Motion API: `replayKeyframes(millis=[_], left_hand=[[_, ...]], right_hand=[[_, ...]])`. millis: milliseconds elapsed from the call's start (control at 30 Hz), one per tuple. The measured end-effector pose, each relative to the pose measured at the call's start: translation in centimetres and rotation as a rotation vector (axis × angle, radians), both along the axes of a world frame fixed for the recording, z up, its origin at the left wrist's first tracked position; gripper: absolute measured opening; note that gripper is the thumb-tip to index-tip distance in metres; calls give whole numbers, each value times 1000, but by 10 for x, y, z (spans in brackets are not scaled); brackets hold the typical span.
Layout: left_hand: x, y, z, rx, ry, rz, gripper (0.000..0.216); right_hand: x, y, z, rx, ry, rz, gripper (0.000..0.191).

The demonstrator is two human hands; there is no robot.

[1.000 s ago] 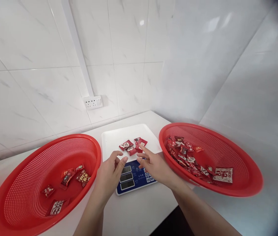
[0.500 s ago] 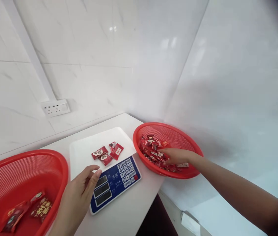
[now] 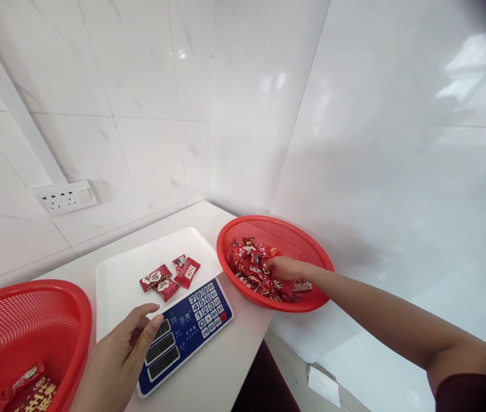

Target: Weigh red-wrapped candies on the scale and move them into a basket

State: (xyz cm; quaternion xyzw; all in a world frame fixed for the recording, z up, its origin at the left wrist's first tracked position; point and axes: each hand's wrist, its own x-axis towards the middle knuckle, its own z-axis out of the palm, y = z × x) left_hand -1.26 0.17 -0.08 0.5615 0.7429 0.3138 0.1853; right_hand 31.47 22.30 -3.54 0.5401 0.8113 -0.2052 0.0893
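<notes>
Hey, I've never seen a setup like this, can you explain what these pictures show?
There's no robot here, just a person working bare-handed, seen from a camera worn on their head. On the white table sits a digital scale, with small red packets on its platform. Two baskets flank it, the left basket and the right basket, both holding packets. The left hand is near the scale's displays, thumb and fingers apart, holding nothing visible. The right hand reaches in among the right basket's packets; I can't tell whether it grips one.
</notes>
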Motion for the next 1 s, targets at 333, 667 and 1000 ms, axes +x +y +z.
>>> replayKeyframes(millis=[333, 667, 1000], left_hand=[[-2, 1, -4, -16, 14, -42, 43], [2, -1, -2, 45, 16, -48, 39], [5, -1, 1, 22, -16, -1, 38]], right_hand=[[-12, -14, 3, -138, -62, 122, 89], [-22, -8, 1, 38, 63, 112, 26], [-13, 2, 4, -28, 42, 91, 40]])
